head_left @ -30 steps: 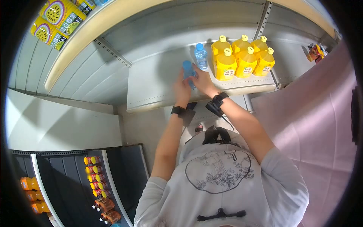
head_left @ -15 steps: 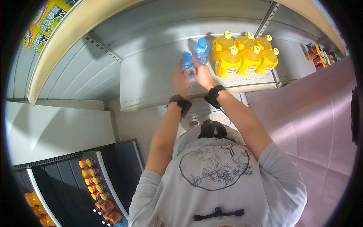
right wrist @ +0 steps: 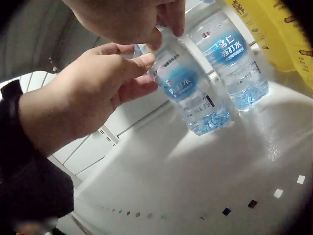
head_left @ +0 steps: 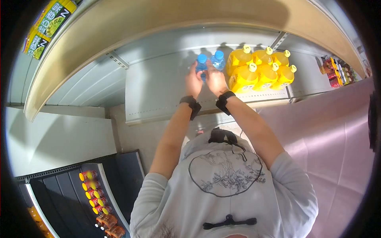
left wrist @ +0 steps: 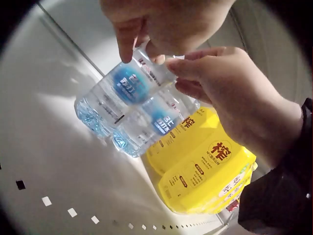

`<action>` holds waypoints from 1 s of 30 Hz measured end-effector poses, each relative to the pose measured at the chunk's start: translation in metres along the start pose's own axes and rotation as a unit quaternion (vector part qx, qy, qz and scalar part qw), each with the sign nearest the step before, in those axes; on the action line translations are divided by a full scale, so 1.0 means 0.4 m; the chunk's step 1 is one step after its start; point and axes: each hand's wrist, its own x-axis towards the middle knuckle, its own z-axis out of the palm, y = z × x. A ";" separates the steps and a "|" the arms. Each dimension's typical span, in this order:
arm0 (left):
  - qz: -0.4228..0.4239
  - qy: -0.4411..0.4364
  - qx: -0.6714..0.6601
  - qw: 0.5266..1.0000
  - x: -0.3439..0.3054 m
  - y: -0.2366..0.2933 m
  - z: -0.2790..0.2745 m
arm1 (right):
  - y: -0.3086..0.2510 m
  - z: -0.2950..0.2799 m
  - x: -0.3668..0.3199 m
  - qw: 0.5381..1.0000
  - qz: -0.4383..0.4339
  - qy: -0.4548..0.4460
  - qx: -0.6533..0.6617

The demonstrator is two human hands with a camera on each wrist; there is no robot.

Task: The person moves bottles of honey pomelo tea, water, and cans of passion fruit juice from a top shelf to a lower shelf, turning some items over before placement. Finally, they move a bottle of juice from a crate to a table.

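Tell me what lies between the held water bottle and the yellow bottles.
In the head view, between the held bottle and the yellow bottles come a second water bottle and, lower in frame, the right grip.

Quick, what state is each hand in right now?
Left hand: closed, holding the left blue-capped bottle.
Right hand: closed, holding that same bottle.

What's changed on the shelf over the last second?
The water bottle between the left hand and right hand has moved deeper into the shelf, nearly level with the second water bottle. Both hands keep their grip; nothing was let go. The second bottle and six yellow bottles stayed put.
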 end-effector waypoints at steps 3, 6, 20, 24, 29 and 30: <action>0.041 0.005 -0.010 0.999 0.008 -0.004 -0.006 | 0.010 0.030 -0.008 0.992 -0.073 0.092 -0.038; -0.021 -0.033 0.007 0.999 0.011 0.019 -0.019 | 0.018 0.046 -0.008 0.992 -0.072 0.085 -0.056; -0.091 -0.138 -0.097 0.981 0.040 -0.165 0.066 | -0.038 0.011 -0.100 0.994 -0.082 0.063 -0.026; -0.155 -0.074 -0.194 0.966 0.007 0.019 -0.069 | -0.101 0.015 -0.177 0.990 -0.132 0.044 0.007; 0.034 0.002 -0.157 0.987 0.021 0.094 -0.148 | -0.206 -0.080 -0.213 0.957 -0.207 0.138 0.150; 0.014 -0.038 -0.122 0.992 0.026 0.177 -0.190 | -0.230 -0.117 -0.216 0.951 -0.210 0.134 0.184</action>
